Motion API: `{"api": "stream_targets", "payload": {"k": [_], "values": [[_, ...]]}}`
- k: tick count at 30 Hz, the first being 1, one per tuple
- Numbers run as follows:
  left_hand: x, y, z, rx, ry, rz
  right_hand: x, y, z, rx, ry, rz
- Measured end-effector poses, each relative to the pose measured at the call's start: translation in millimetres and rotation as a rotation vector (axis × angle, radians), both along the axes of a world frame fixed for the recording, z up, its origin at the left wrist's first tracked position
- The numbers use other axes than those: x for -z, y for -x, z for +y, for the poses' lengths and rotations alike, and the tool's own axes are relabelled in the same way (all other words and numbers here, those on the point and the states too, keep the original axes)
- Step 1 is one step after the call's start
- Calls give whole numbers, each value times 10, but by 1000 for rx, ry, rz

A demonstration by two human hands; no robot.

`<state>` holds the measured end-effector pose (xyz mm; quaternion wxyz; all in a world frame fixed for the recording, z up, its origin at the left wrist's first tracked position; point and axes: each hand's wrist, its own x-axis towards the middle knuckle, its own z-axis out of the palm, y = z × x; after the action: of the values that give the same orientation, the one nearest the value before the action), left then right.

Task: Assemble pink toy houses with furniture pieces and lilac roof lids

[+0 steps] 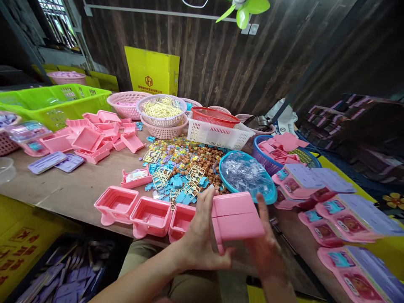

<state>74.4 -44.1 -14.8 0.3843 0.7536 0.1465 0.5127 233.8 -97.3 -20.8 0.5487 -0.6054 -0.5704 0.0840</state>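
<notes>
Both hands, left hand [200,235] and right hand [265,248], clasp a pink box [236,216] just before the blue basket [248,176]; judging by this, assembly is underway.

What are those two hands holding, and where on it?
A closed pink plastic case, held between both hands: left hand on its left edge, right hand on its right edge and underside.

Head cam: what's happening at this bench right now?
A person holds a closed pink plastic box between both hands, left hand on its left side, right hand under its right edge. Three open pink plastic trays sit in a row on the wooden table. Behind them lie small blue and yellow parts and a blue bowl of clear pieces.
</notes>
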Motion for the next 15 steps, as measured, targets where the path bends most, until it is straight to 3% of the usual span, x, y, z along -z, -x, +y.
{"api": "stream_targets", "payload": {"k": [3, 5, 8, 12, 15], "values": [[42, 54, 48, 13, -2, 52, -163, -151, -23, -271, 27, 106], [64, 60, 56, 25, 55, 26, -245, -148, -63, -378, 125, 61], [65, 83, 76, 46, 95, 37, -332, 4, -110, -299, 154, -225], [21, 179, 166, 112, -29, 228, -412, 262, -91, -150, -74, -616], [-12, 238, 232, 112, -126, 258, -461, 380, -61, -78, -153, -705]]}}
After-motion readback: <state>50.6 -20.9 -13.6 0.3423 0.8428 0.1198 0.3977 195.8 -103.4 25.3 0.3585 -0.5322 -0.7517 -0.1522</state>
